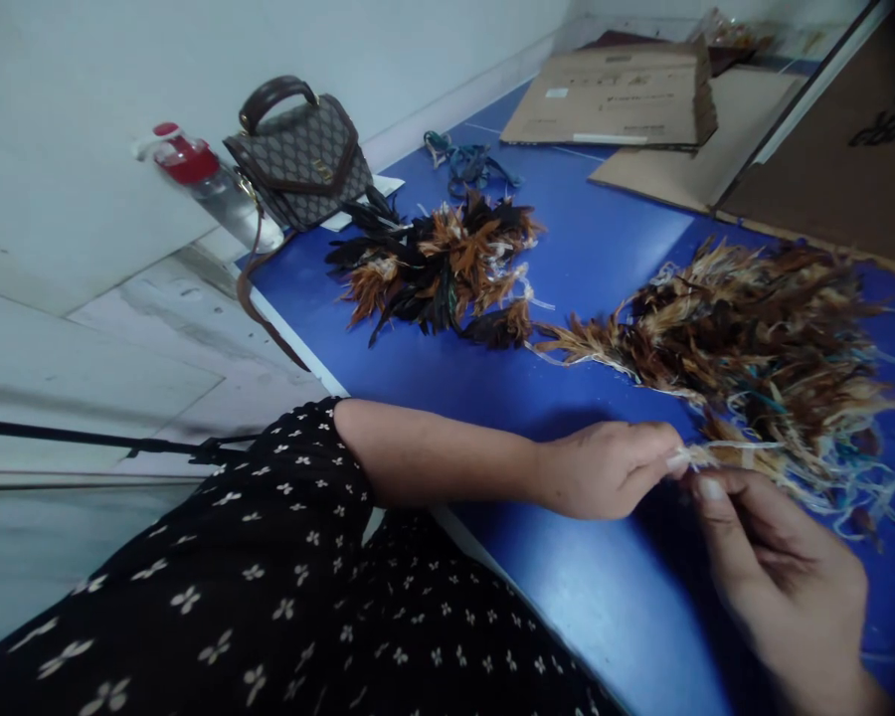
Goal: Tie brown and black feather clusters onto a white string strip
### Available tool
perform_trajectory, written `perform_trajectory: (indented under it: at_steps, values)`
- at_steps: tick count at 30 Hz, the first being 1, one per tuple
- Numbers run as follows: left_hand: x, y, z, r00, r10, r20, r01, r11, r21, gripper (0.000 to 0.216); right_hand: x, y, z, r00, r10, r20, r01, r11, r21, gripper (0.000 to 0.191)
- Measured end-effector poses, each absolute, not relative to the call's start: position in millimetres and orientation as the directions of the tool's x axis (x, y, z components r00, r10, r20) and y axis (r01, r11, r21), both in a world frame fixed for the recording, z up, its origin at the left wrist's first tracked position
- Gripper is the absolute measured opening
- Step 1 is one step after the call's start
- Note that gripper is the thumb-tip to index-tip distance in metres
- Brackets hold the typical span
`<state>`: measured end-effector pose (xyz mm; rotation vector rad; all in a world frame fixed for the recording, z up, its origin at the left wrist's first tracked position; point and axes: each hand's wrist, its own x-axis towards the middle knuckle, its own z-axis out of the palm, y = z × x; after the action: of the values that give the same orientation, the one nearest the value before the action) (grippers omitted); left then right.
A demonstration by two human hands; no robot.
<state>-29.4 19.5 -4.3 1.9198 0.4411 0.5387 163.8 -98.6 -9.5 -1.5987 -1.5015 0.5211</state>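
"When we look down at our hands, what do we have hold of?"

"With our left hand [616, 469] we make a nearly closed fist, pinching a white strand [697, 455] at its thumb side. Our right hand [787, 577] is half curled, thumb and fingertip brought together on the same strand."

"Where does that put it?"

"Over the blue table [410, 383], just beside the brown feather pile [761, 338]. We see pale and blue threads [865, 487] tangled along the pile's near edge."

"And farther out?"

"We follow a thin line of feathers leftward to a black and orange feather bunch [447, 259]. Past that we find a blue ribbon [481, 171], flattened cardboard [612, 99], a patterned handbag [305, 164] and, just beside the bag, a red-topped bottle [213, 189]."
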Motion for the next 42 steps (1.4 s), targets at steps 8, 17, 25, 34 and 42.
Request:
perform_trajectory:
  at_steps: [8, 17, 25, 34, 42]
  values:
    - [-23.7, -1.7, -7.5, 0.721, 0.692, 0.043, -0.106, 0.049, 0.993, 0.017, 139.5, -98.6, -6.3, 0.156, 0.883, 0.443, 0.723, 0.204, -0.66, 0.017]
    - [-24.0, 2.0, 24.7, 0.783, 0.548, -0.294, -0.254, 0.713, 0.653, 0.016, 139.3, -96.4, -16.6, 0.09, 0.833, 0.546, 0.849, 0.223, -0.479, 0.018]
    - [-31.2, 15.4, 35.0, 0.791, 0.46, -0.404, -0.167, 0.797, 0.58, 0.017, 151.5, -99.8, -16.4, 0.008, 0.866, 0.5, 0.88, 0.232, -0.416, 0.02]
    - [-30.4, 19.3, 15.3, 0.821, 0.494, -0.287, -0.177, 0.697, 0.694, 0.024, 148.8, -104.8, -18.7, 0.083, 0.888, 0.451, 0.866, 0.16, -0.474, 0.014]
    - [-28.6, 18.7, -9.1, 0.802, 0.597, -0.009, -0.087, 0.131, 0.988, 0.019, 140.9, -103.1, -23.8, 0.223, 0.839, 0.496, 0.803, 0.13, -0.582, 0.017]
